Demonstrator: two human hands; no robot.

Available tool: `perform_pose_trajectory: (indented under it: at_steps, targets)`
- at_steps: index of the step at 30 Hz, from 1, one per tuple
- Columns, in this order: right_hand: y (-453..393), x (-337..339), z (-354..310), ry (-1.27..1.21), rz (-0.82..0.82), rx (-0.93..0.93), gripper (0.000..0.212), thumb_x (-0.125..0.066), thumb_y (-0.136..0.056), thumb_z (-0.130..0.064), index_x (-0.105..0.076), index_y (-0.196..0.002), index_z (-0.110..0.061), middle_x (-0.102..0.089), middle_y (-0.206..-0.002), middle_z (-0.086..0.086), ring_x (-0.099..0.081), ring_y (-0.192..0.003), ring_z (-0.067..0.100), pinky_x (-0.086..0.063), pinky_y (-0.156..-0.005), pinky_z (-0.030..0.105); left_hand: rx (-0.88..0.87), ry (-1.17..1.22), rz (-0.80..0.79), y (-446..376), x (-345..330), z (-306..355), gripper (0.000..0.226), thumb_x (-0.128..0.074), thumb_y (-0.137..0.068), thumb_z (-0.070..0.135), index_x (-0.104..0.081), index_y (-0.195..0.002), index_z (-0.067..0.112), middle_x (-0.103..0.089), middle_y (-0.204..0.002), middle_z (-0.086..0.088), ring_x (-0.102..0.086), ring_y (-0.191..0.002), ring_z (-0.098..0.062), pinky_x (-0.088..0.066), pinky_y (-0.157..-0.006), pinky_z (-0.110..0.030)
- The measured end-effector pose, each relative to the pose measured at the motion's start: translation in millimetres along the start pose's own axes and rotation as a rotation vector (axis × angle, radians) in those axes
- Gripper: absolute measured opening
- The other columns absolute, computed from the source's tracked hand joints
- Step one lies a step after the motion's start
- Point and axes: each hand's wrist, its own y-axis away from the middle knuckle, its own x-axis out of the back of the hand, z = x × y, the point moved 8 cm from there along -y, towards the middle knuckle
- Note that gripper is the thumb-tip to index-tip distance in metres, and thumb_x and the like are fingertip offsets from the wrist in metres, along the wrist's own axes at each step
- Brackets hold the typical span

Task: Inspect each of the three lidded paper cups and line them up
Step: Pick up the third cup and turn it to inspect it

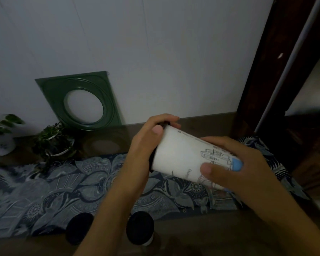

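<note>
1. Currently I am seeing a patterned cloth [54, 185] lying across the brown table [201, 235].
2. I am watching both hands holding a white paper cup [177, 154] on its side above that cloth.
3. I am noting the left hand [146, 143] gripping the black-lidded end, fingers curled tight around it.
4. I am noting the right hand [244, 167] clamping the base end.
5. I am spotting two more lidded cups [139, 230] [79, 228] standing near the front edge.
</note>
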Motion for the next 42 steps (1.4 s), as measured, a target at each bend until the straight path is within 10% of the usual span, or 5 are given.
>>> perform_pose_trajectory:
  at_steps: [8,13,26,33,42]
  targets:
    - [3,-8,-17,0.580,0.026,0.342,0.078,-0.067,-0.066,-0.061,-0.041,-0.135,-0.035,-0.048,-0.125,-0.013,-0.051,-0.107,-0.002,-0.046,-0.087,0.005,0.104,0.079,0.150,-1,12,-10,0.030,-0.051,-0.085,0.040,-0.075,-0.091,0.022,-0.071,-0.098,-0.013,-0.066,-0.090,-0.025,-0.054,-0.078,-0.043]
    - [3,-13,-19,0.818,0.018,0.412,0.077,-0.054,-0.075,-0.068,-0.041,-0.138,-0.026,-0.049,-0.129,-0.001,-0.051,-0.106,0.006,-0.052,-0.077,0.015,0.197,0.127,0.146,0,12,-22,0.030,-0.051,-0.091,0.037,-0.078,-0.081,0.028,-0.075,-0.092,0.002,-0.068,-0.087,-0.018,-0.055,-0.079,-0.042]
    - [-2,1,-4,0.112,0.075,0.064,0.058,-0.076,-0.061,-0.058,-0.052,-0.112,-0.048,-0.058,-0.110,-0.028,-0.062,-0.098,-0.006,-0.054,-0.058,0.011,0.031,0.066,0.060,0,5,-4,0.044,-0.048,-0.084,0.047,-0.065,-0.109,0.015,-0.067,-0.107,-0.019,-0.065,-0.091,-0.030,-0.054,-0.073,-0.048]
    - [-10,23,-24,-0.146,0.332,0.193,0.060,-0.081,-0.062,-0.043,-0.053,-0.116,-0.044,-0.064,-0.104,-0.019,-0.066,-0.099,0.001,-0.056,-0.064,0.014,0.340,0.425,0.189,11,-9,-32,0.034,-0.049,-0.089,0.046,-0.069,-0.099,0.022,-0.074,-0.100,-0.008,-0.066,-0.090,-0.030,-0.047,-0.066,-0.037]
    - [-43,11,-53,-0.485,0.181,0.320,0.084,-0.081,-0.063,-0.048,-0.045,-0.131,-0.015,-0.072,-0.102,0.007,-0.071,-0.094,0.032,-0.058,-0.078,0.041,0.817,1.009,-0.050,35,-62,-53,0.054,-0.054,-0.087,0.052,-0.070,-0.118,0.010,-0.066,-0.116,-0.023,-0.065,-0.093,-0.039,-0.059,-0.073,-0.047]
